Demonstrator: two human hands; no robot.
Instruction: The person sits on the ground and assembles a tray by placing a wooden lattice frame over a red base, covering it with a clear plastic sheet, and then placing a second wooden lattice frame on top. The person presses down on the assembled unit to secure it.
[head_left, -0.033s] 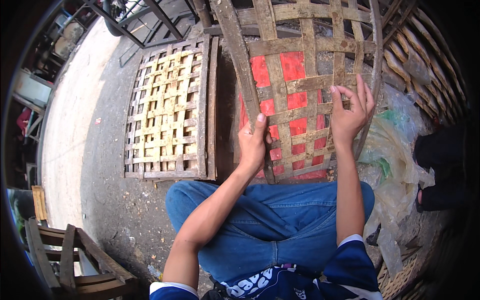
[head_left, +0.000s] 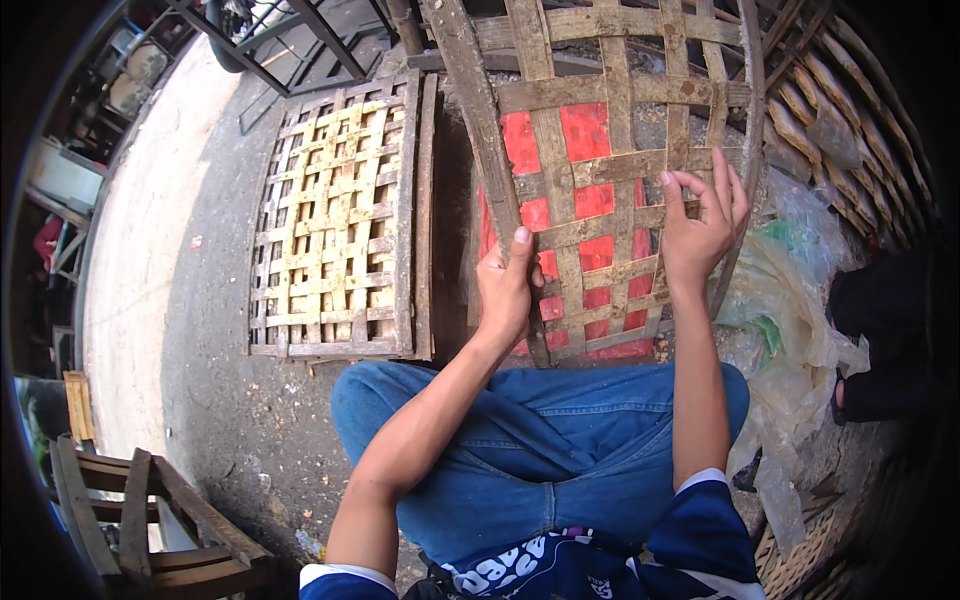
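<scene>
A woven slat panel [head_left: 590, 90], brown and worn, with wooden side rails, stands tilted in front of my crossed legs. My left hand [head_left: 505, 295] is closed around its left rail [head_left: 480, 130], thumb on top. Over the panel's right part is my right hand [head_left: 700, 230]. Its thumb and index finger meet in a pinch, while the other fingers stretch up beside the right rail [head_left: 752, 100]. Whatever lies between the pinching tips is too small to make out. Red material [head_left: 585, 135] shows through the gaps in the weave.
Left of the panel lies a stack of similar woven panels [head_left: 330, 230]. Crumpled clear plastic sheeting [head_left: 790, 310] covers ground at the right, next to another person's dark-clothed legs [head_left: 885, 320]. More panels [head_left: 850, 120] lean at the far right. A wooden stool-like frame [head_left: 150, 520] stands lower left.
</scene>
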